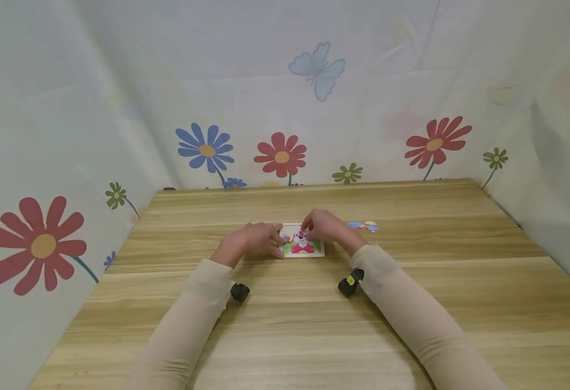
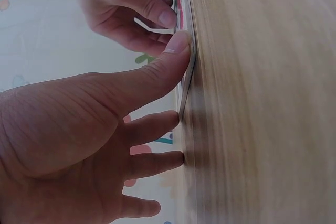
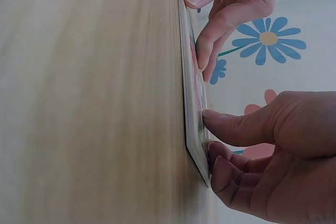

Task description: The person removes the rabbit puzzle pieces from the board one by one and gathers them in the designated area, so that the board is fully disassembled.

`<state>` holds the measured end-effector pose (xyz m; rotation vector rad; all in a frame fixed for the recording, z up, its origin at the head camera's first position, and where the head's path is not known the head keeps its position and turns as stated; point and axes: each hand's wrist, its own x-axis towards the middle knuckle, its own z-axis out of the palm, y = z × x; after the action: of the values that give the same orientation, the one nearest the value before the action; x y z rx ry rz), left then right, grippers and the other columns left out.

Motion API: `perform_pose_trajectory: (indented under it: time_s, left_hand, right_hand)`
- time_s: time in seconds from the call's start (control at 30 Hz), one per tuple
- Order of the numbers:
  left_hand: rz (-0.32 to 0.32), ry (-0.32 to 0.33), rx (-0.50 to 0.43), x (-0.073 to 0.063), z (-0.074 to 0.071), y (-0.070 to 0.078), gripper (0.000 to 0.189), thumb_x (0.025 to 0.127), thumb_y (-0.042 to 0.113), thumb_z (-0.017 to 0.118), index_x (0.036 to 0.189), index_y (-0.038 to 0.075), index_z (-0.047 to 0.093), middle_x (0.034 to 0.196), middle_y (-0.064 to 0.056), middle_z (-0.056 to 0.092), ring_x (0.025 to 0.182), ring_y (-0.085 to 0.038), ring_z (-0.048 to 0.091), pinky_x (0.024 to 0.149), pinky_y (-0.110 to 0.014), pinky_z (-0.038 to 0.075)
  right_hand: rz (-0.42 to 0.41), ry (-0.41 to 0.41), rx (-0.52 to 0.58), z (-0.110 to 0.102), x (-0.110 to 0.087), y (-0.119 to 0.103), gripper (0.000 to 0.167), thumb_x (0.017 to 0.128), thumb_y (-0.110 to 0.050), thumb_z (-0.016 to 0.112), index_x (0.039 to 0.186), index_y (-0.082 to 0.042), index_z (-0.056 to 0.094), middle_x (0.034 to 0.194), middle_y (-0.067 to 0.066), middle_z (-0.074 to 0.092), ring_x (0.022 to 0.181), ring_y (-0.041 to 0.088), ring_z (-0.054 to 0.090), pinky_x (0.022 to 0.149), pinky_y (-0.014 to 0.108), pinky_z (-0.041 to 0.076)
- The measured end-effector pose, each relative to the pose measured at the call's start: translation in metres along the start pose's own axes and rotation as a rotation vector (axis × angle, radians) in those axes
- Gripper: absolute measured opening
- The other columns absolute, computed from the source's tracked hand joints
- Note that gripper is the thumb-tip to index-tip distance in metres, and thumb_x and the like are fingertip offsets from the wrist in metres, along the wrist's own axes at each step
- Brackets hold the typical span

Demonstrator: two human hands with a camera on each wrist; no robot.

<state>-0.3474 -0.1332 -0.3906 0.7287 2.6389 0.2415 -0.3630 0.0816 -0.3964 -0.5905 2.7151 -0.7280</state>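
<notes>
A small wooden picture puzzle board [image 1: 318, 254] lies on the table, with a white-faced character in pink on green in its frame. My left hand [image 1: 258, 238] holds the board by its left end. Its thumb presses the near left corner, its index finger reaches onto the picture beside a small yellow-orange shape, and the other fingers spread along the left side. My right hand [image 1: 326, 225] bends over the far right part of the board, thumb [image 3: 231, 128] on the picture side and fingertips at the rim. I cannot tell whether it pinches a piece.
Several loose puzzle pieces [image 1: 363, 226] in blue, red and yellow lie just right of the right hand, partly behind its wrist. The wood-grain table [image 1: 285, 325] ends at a hanging flower-print cloth [image 1: 246, 97]. A black wrist camera [image 1: 348, 284] sits under the right sleeve.
</notes>
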Motion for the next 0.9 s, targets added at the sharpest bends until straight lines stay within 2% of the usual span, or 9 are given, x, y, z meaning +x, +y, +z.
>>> perform_pose_trajectory:
  time_s: [0.37, 0.6, 0.9]
  left_hand:
    - [0.003, 0.003, -0.018, -0.0012, -0.0002, -0.0003, 0.054, 0.09, 0.039, 0.073, 0.139, 0.023, 0.061, 0.161, -0.008, 0.031, 0.147, -0.031, 0.03, 0.115, -0.067, 0.015]
    - [0.008, 0.005, -0.019, -0.0018, -0.0003, -0.0002, 0.054, 0.09, 0.039, 0.073, 0.139, 0.022, 0.061, 0.161, -0.008, 0.031, 0.147, -0.032, 0.03, 0.115, -0.068, 0.013]
    - [0.01, 0.003, -0.012, -0.0017, -0.0003, -0.0004, 0.054, 0.09, 0.039, 0.073, 0.14, 0.022, 0.061, 0.161, -0.008, 0.031, 0.147, -0.032, 0.03, 0.115, -0.068, 0.014]
  right_hand:
    - [-0.014, -0.005, -0.019, 0.0022, 0.0011, -0.003, 0.018, 0.09, 0.001, 0.069, 0.108, -0.001, 0.072, 0.102, 0.01, 0.065, 0.094, 0.022, 0.057, 0.088, 0.036, 0.05]
    - [-0.015, -0.01, -0.023, 0.0021, 0.0006, -0.0038, 0.024, 0.091, 0.001, 0.069, 0.115, 0.001, 0.07, 0.102, 0.01, 0.064, 0.093, 0.022, 0.056, 0.087, 0.036, 0.05]
    - [-0.017, -0.018, -0.022, 0.003, 0.0011, -0.0031, 0.023, 0.091, 0.001, 0.068, 0.113, -0.001, 0.071, 0.1, 0.009, 0.063, 0.092, 0.022, 0.055, 0.085, 0.035, 0.049]
